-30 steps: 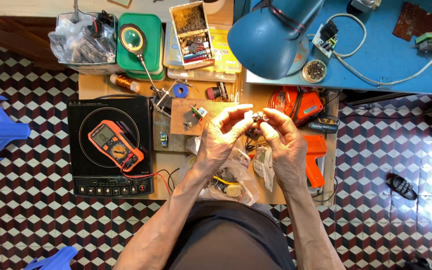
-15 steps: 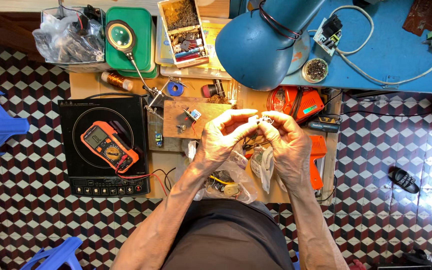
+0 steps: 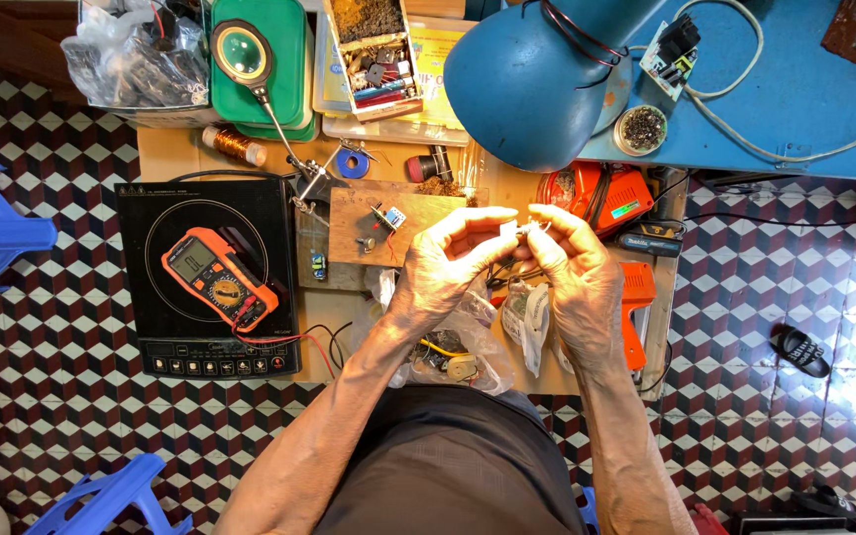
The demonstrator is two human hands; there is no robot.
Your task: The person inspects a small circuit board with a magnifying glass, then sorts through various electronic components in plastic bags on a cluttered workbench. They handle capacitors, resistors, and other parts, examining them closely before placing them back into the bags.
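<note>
Both hands meet above the middle of the bench: the left hand [image 3: 445, 269] and right hand [image 3: 575, 275] each pinch one small whitish part [image 3: 514, 229] between thumb and fingertips, other fingers curled loose. It's too tiny to say what it is, maybe a connector with short leads. It hangs in the air just off the front edge of the wood block [image 3: 388, 224], under the blue lamp [image 3: 537, 79].

If it were me, I'd keep the wrists braced and the grip light, since leads that thin probably bend easily. I'd also work over the plastic bags [image 3: 468, 337] near the front edge so a dropped bit doesn't roll off. The meter [image 3: 218, 278] sits on the cooktop [image 3: 212, 277] at the left edge, well apart.
</note>
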